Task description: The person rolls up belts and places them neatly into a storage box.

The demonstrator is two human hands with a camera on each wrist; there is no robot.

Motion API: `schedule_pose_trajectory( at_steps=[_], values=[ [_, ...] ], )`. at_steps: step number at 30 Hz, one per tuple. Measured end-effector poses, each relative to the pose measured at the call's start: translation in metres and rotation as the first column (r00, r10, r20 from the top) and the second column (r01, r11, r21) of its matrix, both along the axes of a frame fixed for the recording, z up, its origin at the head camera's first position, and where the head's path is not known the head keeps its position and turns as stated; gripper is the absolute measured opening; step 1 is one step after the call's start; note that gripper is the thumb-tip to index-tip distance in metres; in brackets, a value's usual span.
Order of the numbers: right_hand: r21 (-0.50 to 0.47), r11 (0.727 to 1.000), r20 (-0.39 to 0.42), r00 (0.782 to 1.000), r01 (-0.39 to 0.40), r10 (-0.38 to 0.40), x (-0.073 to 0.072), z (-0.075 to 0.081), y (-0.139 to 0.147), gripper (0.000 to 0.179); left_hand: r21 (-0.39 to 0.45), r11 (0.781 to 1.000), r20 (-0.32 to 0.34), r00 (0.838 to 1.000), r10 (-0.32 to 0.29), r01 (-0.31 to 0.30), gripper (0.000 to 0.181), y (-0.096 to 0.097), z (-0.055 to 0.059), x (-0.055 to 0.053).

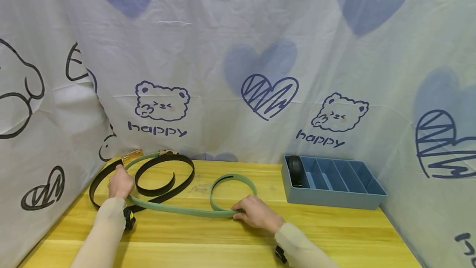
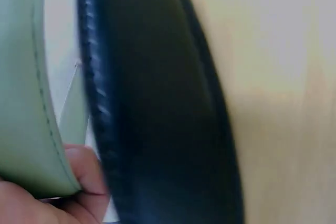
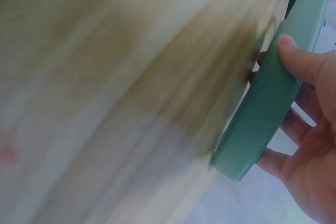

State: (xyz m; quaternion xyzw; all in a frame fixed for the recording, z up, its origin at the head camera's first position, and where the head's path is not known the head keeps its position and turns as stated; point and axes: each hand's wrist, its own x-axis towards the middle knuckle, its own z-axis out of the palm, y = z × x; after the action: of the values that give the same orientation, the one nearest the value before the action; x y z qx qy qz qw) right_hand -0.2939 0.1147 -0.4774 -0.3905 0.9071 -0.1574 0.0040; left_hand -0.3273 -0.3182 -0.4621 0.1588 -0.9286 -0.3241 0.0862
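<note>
A long green belt [image 1: 186, 211] runs between the two hands, its far end curled in a loop beyond the right hand. My left hand [image 1: 120, 182] holds the green belt near its bend; in the left wrist view fingers [image 2: 86, 169] close around the lower edge of the green strap [image 2: 21, 87]. Beside them passes a black belt [image 2: 157, 103], which lies in loose coils on the table. My right hand [image 1: 256, 213] pinches the green strap [image 3: 265, 108], thumb on one face and fingers behind it.
Gold-coloured buckles [image 1: 132, 156] lie at the back left. At the back right stands a blue-grey divided box [image 1: 331, 197] with a rolled black belt [image 1: 296, 171] in its leftmost compartment. A printed white curtain [image 1: 215, 115] hangs behind and beside the wooden table [image 1: 208, 243].
</note>
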Motion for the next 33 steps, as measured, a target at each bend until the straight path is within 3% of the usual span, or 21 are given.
schedule_pose_trajectory(
  at_steps=[4,10,15,20,24,27,29,33],
  values=[
    [-0.01,0.999,-0.03,0.999,0.036,-0.036,0.002,0.0,0.005,0.021,0.062,0.997,-0.127,0.99,0.057,-0.05,0.041,0.01,0.009,-0.005],
    [-0.043,0.994,-0.069,0.993,0.095,-0.098,-0.003,-0.004,0.015,0.022,0.175,0.984,-0.278,0.957,0.078,-0.03,0.04,0.031,0.034,-0.008],
    [-0.067,0.99,-0.064,0.99,0.123,-0.127,-0.006,-0.005,0.025,0.021,0.245,0.968,-0.343,0.939,0.032,0.056,0.049,0.058,0.05,-0.013],
    [-0.065,0.988,-0.064,0.988,0.137,-0.142,-0.007,-0.005,0.034,0.019,0.251,0.945,-0.387,0.916,-0.101,0.211,0.051,0.09,0.059,-0.015],
    [-0.064,0.985,-0.069,0.984,0.158,-0.162,-0.008,-0.005,0.041,0.018,0.236,0.903,-0.365,0.894,-0.26,0.359,0.044,0.118,0.059,-0.012],
    [-0.065,0.983,-0.074,0.981,0.175,-0.179,-0.009,-0.004,0.046,0.018,0.212,0.876,-0.286,0.885,-0.367,0.432,0.037,0.135,0.051,-0.01],
    [-0.063,0.983,-0.083,0.98,0.175,-0.18,-0.01,-0.005,0.048,0.017,0.189,0.872,-0.228,0.884,-0.408,0.451,0.032,0.143,0.044,-0.009],
    [-0.06,0.982,-0.07,0.98,0.18,-0.184,-0.012,-0.007,0.052,0.015,0.095,0.887,-0.139,0.889,-0.437,0.451,0.027,0.15,0.032,-0.011]
  ],
)
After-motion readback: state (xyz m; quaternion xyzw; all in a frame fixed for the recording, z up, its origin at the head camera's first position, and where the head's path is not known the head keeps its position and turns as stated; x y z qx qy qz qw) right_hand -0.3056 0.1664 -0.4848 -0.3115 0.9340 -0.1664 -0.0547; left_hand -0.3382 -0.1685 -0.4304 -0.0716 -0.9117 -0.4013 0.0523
